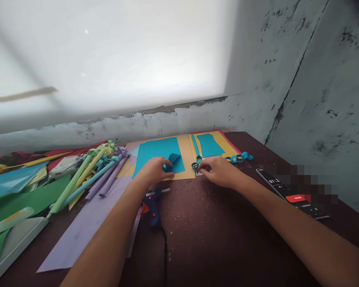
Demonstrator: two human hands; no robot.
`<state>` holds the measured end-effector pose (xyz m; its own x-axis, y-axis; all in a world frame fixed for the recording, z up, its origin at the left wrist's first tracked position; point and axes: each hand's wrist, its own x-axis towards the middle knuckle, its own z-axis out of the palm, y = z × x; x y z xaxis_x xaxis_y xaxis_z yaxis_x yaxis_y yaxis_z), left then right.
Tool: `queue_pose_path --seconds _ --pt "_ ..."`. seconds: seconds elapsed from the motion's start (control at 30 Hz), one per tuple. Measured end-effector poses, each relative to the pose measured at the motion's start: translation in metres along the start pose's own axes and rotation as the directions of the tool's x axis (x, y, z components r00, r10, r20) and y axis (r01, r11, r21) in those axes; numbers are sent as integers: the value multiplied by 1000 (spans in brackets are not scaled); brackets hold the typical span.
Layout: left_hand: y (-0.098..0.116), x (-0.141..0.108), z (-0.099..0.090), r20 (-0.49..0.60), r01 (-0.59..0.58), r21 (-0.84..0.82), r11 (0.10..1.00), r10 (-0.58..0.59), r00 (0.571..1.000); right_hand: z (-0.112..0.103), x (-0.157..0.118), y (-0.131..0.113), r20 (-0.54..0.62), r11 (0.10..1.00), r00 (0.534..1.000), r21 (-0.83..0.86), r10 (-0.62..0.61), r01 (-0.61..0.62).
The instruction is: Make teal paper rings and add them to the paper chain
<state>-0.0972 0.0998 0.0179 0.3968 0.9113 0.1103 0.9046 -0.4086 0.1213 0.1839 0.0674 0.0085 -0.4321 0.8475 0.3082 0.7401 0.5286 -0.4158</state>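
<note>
My left hand (154, 170) is curled round the near edge of a small folded blue paper piece (175, 160), above a stack of blue sheets (158, 148). My right hand (217, 170) has its fingers closed at the ringed end of a chain of blue paper curls (237, 158), which runs out behind the hand to the right. A rolled blue paper stick (195, 144) touches that ringed end. Beyond it are cut blue paper pieces (209, 144). My right fingertips partly hide the curls.
A glue gun (153, 207), its red light on, lies below my left hand, its cord trailing forward. Left are purple paper (89, 227), rolled paper sticks with curled ends (91, 175) and a paper cutter (20, 243). A phone (290, 193) lies right, near the wall.
</note>
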Motion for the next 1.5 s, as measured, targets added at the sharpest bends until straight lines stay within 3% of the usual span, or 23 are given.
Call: queue_pose_path --seconds 0.23,0.47,0.63,0.8,1.03,1.3,1.5 --pt "0 0 -2 -25 -4 19 1000 5 1000 -1 0 -1 3 1000 1000 -4 -21 21" --pt "-2 3 0 -242 152 83 985 -128 962 -2 -1 -1 18 1000 1000 4 -16 16" --pt "0 0 -1 -119 56 126 990 -41 992 -1 -1 -1 40 1000 999 17 -7 6" --pt "-1 -1 1 -36 71 100 993 -67 997 0 -1 -1 38 1000 999 11 -11 11" --pt "-2 0 2 -60 88 144 986 -80 995 -1 -1 -1 49 1000 999 6 -12 12" --pt "11 5 6 -59 192 182 964 -185 981 1 0 0 48 1000 999 -9 -6 7" --pt "2 3 3 -78 172 152 973 -162 984 0 -1 -1 51 1000 999 1 -19 19"
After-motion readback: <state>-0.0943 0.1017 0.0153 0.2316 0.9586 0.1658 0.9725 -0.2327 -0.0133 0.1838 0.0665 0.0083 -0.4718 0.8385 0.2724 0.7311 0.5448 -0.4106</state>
